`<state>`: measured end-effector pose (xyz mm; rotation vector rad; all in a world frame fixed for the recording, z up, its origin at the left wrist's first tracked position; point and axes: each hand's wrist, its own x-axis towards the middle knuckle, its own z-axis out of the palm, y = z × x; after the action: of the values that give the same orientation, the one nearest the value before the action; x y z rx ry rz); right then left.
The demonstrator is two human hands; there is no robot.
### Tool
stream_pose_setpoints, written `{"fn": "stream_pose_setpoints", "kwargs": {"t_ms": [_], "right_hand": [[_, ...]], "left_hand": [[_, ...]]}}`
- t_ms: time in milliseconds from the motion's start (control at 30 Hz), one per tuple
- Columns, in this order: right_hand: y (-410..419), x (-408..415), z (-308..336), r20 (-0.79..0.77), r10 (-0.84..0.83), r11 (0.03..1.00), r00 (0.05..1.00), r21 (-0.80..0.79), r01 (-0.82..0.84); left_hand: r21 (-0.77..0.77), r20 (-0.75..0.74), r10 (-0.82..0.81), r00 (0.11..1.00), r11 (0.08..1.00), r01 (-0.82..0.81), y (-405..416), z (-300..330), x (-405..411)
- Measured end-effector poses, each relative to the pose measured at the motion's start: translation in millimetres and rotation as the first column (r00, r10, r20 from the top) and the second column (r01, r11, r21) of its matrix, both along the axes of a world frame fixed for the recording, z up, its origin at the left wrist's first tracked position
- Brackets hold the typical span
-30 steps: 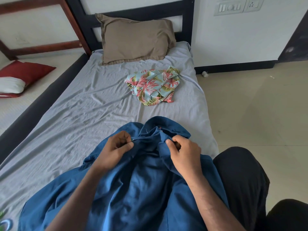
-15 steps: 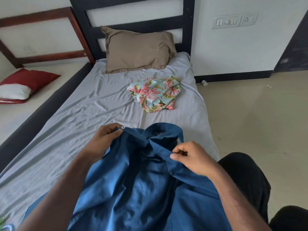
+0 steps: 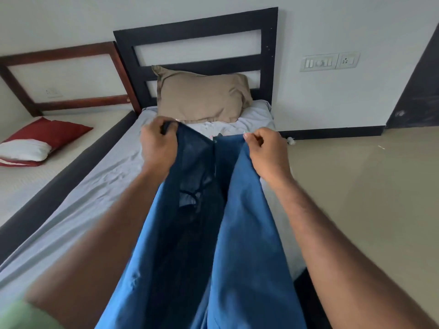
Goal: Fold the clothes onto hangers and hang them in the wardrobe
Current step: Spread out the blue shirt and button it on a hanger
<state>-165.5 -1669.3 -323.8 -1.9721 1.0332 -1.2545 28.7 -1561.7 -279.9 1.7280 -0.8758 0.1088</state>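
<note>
Both hands (image 3: pixel 159 148) (image 3: pixel 268 153) grip blue shirt (image 3: pixel 242 233) w/ curled fingers (image 3: pixel 253 136); hem cut off.

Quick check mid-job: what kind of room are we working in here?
Most likely a bedroom. There is a bed with a dark slatted headboard, a tan pillow on its grey sheet, and a second bed's mattress alongside.

A tan pillow (image 3: pixel 202 96) was propped against a black slatted headboard (image 3: pixel 197 27) at the top of a bed (image 3: pixel 99 186) covered with a pale grey sheet. On a second bed to the left, a red cushion (image 3: pixel 52 131) was laid beside a white one (image 3: pixel 23 150). A switch panel (image 3: pixel 330 61) was mounted on the white wall, above a beige tiled floor (image 3: pixel 368 186).
</note>
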Motion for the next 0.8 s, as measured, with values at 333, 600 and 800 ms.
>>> {"fn": "stream_pose_setpoints", "kwargs": {"t_ms": [333, 600, 800], "right_hand": [[110, -28, -122, -0.189, 0.144, 0.943, 0.971, 0.323, -0.077], [141, -48, -145, 0.061, 0.191, 0.892, 0.98, 0.405, -0.199], [141, -49, -148, 0.123, 0.208, 0.827, 0.97, 0.508, -0.242]], "left_hand": [[0.125, -0.46, -0.173, 0.871, 0.959, 0.256, 107, -163, -114], [0.034, -0.568, -0.132, 0.812, 0.982, 0.184, 116, -180, -138], [0.026, -0.471, -0.184, 0.863, 0.975, 0.221, 114, -182, -138]]}}
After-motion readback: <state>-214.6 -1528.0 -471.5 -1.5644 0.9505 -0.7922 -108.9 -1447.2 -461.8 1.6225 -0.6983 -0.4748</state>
